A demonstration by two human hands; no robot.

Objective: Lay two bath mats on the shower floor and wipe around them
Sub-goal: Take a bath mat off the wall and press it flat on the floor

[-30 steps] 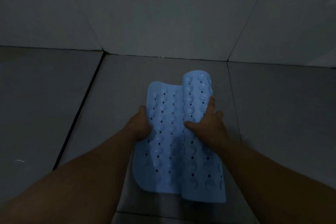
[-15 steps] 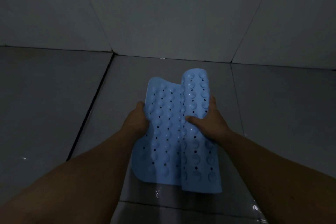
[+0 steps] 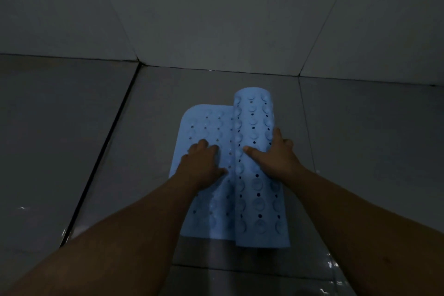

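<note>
left hand: fingers lying flat, pressing bath mat | right hand: fingers curling over rolled half, thumb inside

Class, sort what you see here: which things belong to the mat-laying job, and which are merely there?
Belongs to the job:
- blue bath mat, left part flat on the floor, right part curled over
- left hand, pressing the flat part
- right hand, holding the curled part
- floor tiles, wet in places

Merely there:
- wall tiles
</note>
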